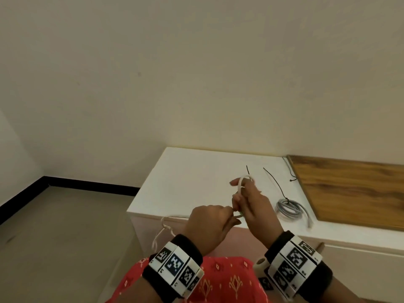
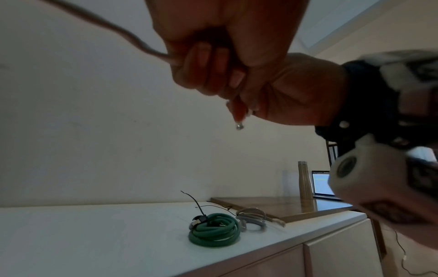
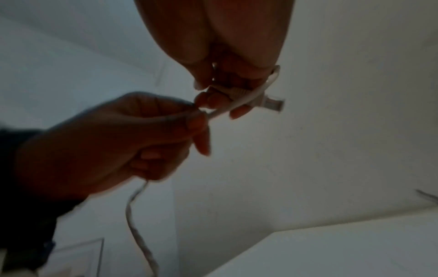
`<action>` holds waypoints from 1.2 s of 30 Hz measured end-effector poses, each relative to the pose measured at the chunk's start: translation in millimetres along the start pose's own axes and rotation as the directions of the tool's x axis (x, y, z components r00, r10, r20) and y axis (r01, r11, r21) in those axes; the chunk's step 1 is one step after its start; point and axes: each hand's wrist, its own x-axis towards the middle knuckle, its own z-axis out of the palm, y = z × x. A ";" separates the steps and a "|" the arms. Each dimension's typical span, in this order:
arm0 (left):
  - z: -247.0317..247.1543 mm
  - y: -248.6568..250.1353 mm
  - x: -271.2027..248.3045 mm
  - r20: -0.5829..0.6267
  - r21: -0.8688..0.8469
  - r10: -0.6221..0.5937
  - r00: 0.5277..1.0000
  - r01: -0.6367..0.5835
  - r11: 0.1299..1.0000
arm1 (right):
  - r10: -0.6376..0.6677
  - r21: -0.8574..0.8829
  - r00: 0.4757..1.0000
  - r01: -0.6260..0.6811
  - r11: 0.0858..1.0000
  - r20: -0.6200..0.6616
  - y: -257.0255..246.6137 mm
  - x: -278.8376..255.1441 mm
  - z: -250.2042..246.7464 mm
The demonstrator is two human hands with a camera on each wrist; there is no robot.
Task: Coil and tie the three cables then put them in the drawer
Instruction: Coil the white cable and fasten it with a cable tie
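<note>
A white cable is looped round my right hand, which grips it near its clear plug. My left hand pinches the same cable just beside the right fingers, and its long tail hangs over the front edge of the white cabinet top. A green cable, coiled and tied with a black tie, lies on the top under my hands. To its right lies a grey coiled cable, also tied.
Loose black zip ties lie on the top behind my hands. A wooden board covers the right part. Shut cabinet fronts sit below the top. A metal bottle and a laptop stand far right.
</note>
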 end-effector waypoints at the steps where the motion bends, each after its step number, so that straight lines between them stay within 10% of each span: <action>1: -1.6 -2.5 0.7 -0.024 0.028 -0.014 1.000 0.015 0.999 | 0.018 -0.099 0.999 -0.014 0.995 0.046 1.2 -0.8 1.8; 9: -15.1 -26.4 3.1 0.018 -0.288 -0.028 0.999 0.032 0.957 | 0.149 -0.200 0.899 -0.071 0.977 0.411 -2.1 1.3 -5.6; 13: -14.4 -39.6 5.6 -0.011 -0.378 -0.091 0.996 0.080 0.922 | 0.216 0.087 0.830 -0.301 0.950 0.513 -9.6 2.2 -9.4; 21: 0.8 -49.7 -4.3 0.113 -0.726 -0.220 0.969 0.231 0.647 | 0.315 0.798 0.825 -0.549 0.248 0.469 -11.2 12.3 -31.0; 27: 15.7 -40.8 -12.6 0.211 -0.839 -0.376 0.902 0.365 0.404 | -0.037 0.881 0.901 -0.431 -0.195 0.433 -1.8 13.8 -24.1; 32: 20.3 -14.9 -12.2 0.223 -0.724 -0.337 0.915 0.387 0.571 | 0.080 0.950 0.966 -0.222 -0.220 0.244 -7.0 15.0 -19.4; 36: 10.4 10.9 -12.6 0.321 -0.436 -0.240 0.916 0.368 0.821 | 0.415 0.990 0.909 -0.028 0.138 -0.033 -17.1 10.7 -11.6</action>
